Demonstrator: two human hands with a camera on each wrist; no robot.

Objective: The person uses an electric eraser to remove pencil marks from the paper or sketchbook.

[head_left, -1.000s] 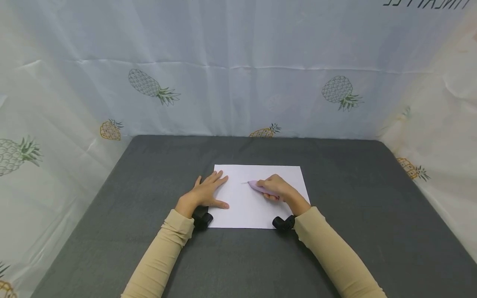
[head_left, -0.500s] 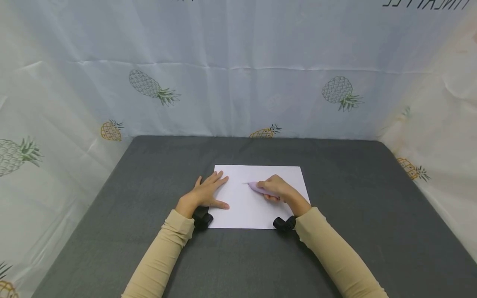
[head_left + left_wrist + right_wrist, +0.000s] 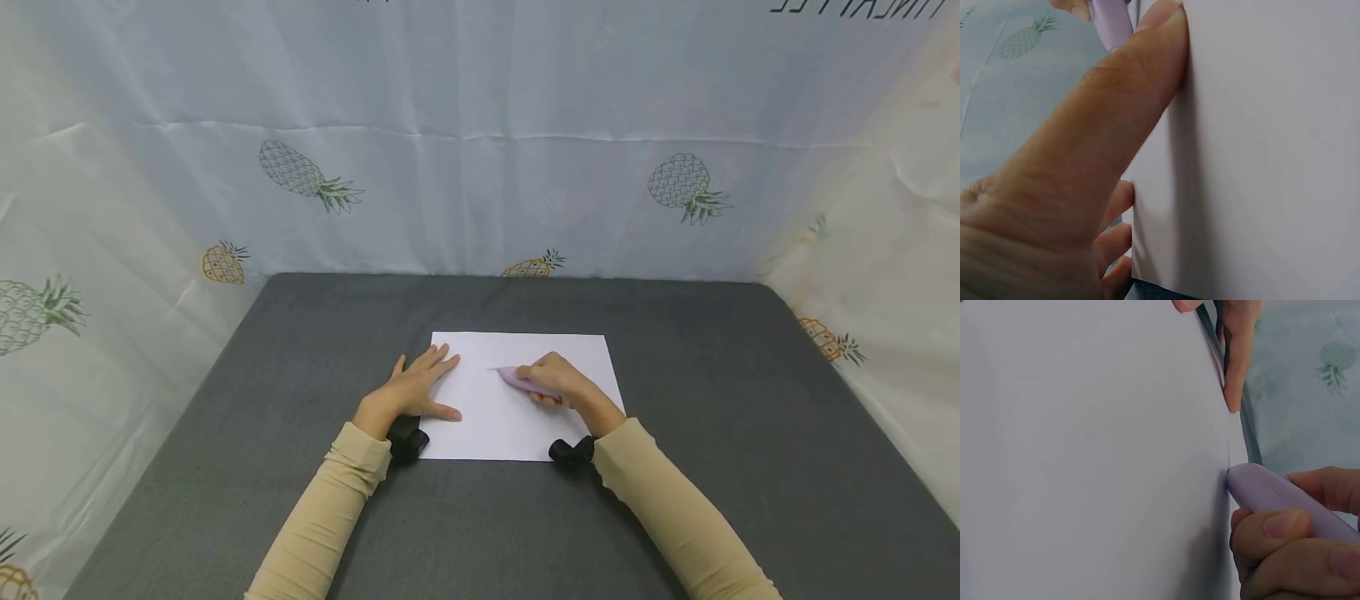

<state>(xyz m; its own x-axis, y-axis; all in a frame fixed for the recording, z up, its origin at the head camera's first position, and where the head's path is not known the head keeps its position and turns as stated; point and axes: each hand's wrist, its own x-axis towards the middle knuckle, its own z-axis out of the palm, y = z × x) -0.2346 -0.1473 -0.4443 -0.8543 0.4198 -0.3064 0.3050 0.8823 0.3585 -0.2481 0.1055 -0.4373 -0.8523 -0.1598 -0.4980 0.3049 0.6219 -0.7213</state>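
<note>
A white sheet of paper (image 3: 480, 433) lies on the dark tabletop. My left hand (image 3: 412, 387) is spread over its left edge, thumb and fingers splayed, pressing on it; the thumb (image 3: 1104, 119) stretches across the sheet in the left wrist view. My right hand (image 3: 558, 379) grips a light purple pen-shaped tool (image 3: 517, 379) with a thick, tapered body. Its narrow end points left and meets the paper, where a short thin line (image 3: 491, 369) shows. Up close in the right wrist view, curled fingers hold the tool (image 3: 1272, 490); its very tip is too small to identify.
The dark grey table (image 3: 337, 325) extends around the paper on all sides. Behind it and at both sides hangs a pale curtain (image 3: 465, 192) printed with pineapples. Black wrist devices (image 3: 572, 450) sit below both hands, over the sheet's near corners.
The purple tool's narrow end has shifted very slightly left along the thin line. My left hand and the paper stay in place.
</note>
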